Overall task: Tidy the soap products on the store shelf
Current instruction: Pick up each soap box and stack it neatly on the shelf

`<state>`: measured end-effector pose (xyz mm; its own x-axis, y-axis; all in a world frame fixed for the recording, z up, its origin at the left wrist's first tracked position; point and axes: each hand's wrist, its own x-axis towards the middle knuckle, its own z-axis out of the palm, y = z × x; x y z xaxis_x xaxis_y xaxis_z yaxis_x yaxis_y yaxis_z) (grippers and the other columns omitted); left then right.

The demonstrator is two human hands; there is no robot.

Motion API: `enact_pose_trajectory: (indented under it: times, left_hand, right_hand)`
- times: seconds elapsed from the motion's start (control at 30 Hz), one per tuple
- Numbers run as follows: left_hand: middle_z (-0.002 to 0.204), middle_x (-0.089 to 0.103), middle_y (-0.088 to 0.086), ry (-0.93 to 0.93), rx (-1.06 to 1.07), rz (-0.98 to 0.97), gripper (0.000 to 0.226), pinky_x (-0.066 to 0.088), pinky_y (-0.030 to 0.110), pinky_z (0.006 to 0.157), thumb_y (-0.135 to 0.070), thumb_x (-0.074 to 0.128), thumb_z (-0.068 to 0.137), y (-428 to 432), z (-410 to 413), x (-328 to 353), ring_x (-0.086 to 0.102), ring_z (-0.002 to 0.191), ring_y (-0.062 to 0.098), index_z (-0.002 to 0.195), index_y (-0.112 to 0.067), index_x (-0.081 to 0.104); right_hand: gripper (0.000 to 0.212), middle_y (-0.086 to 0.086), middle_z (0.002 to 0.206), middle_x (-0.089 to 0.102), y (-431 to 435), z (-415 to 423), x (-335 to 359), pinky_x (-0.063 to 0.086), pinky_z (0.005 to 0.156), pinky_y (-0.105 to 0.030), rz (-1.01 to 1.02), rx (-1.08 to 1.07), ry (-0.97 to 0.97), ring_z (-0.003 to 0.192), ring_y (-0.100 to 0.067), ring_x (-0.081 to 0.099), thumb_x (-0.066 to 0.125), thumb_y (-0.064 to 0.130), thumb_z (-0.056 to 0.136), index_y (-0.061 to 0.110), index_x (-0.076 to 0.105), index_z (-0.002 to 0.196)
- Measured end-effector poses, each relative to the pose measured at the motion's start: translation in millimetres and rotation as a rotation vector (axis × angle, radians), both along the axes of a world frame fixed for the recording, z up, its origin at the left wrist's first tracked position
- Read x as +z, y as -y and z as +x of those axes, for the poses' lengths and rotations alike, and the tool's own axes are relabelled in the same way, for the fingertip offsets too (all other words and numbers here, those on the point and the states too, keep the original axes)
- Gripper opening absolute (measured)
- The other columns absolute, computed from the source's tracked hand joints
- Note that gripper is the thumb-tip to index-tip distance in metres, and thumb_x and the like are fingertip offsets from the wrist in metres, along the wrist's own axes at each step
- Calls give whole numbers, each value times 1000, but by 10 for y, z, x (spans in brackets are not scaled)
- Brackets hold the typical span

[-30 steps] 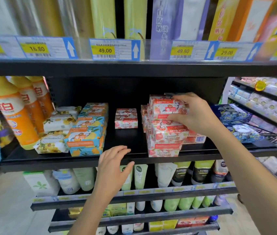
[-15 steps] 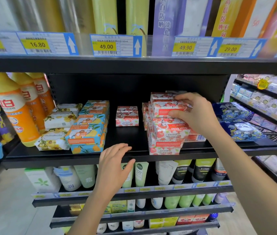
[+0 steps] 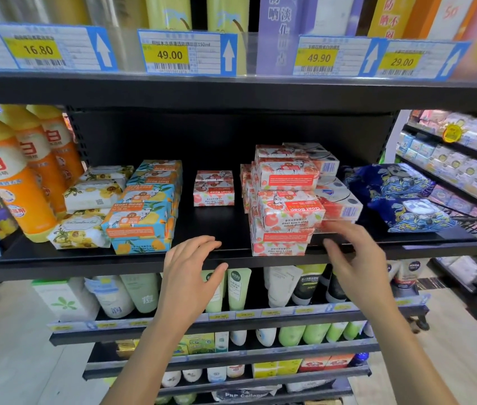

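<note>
Red-and-white goat soap boxes (image 3: 285, 200) are stacked unevenly on the black shelf (image 3: 114, 263), right of centre. Two more red soap boxes (image 3: 213, 188) sit further back in the middle. Blue-and-orange soap boxes (image 3: 143, 209) and white floral soap packs (image 3: 91, 200) are piled on the left. My right hand (image 3: 354, 264) hovers in front of the red stack near the shelf edge, fingers loosely spread, holding nothing. My left hand (image 3: 190, 276) rests on the shelf's front edge with relaxed fingers.
Orange detergent bottles (image 3: 18, 176) stand at the far left. White-and-blue soap boxes (image 3: 338, 203) and dark blue patterned packs (image 3: 401, 200) lie right of the red stack. Tubes (image 3: 237, 287) fill the lower shelves. Price tags (image 3: 186, 54) line the upper shelf.
My right hand has let go of the upper red soap box and dropped down to the shelf's front edge. My left hand stays at the edge.
</note>
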<state>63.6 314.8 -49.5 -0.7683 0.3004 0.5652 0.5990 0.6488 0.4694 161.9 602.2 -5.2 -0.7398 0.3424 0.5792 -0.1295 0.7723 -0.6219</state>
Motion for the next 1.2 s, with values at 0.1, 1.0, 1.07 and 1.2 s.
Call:
enact_pose_trajectory:
  times: [0.1, 1.0, 1.07, 1.2]
  left_hand:
    - [133, 63, -10, 33, 8, -6, 40, 19, 21, 111, -40, 67, 90, -12, 14, 31, 52, 126, 13, 127, -24, 69]
    - [146, 49, 17, 210, 210, -233, 53, 36, 44, 109, -28, 67, 96, -609, -1110, 740, 39, 133, 38, 145, -10, 53]
    - [141, 49, 19, 216, 196, -162, 52, 34, 42, 109, -25, 69, 94, -588, -1058, 732, 37, 133, 38, 141, -10, 56]
    - [133, 51, 18, 271, 131, -48, 46, 37, 42, 107, -20, 76, 88, -519, -931, 667, 45, 129, 39, 130, -12, 58]
  right_hand:
    - [38, 6, 137, 58, -34, -37, -118, 43, 110, -32, 84, 12, 203, 130, -11, 51, 65, 15, 97, 16, 65, 135]
    - [53, 8, 138, 60, -98, -117, -161, 34, 110, -26, 84, 50, 244, 135, -12, 44, 79, 33, 87, 16, 66, 135]
    - [53, 8, 138, 60, -102, -122, -181, 35, 110, -27, 94, 48, 241, 134, -11, 45, 79, 35, 87, 16, 66, 135]
    - [53, 9, 137, 60, -110, -119, -182, 34, 108, -25, 99, 47, 236, 133, -11, 44, 79, 35, 87, 17, 66, 135]
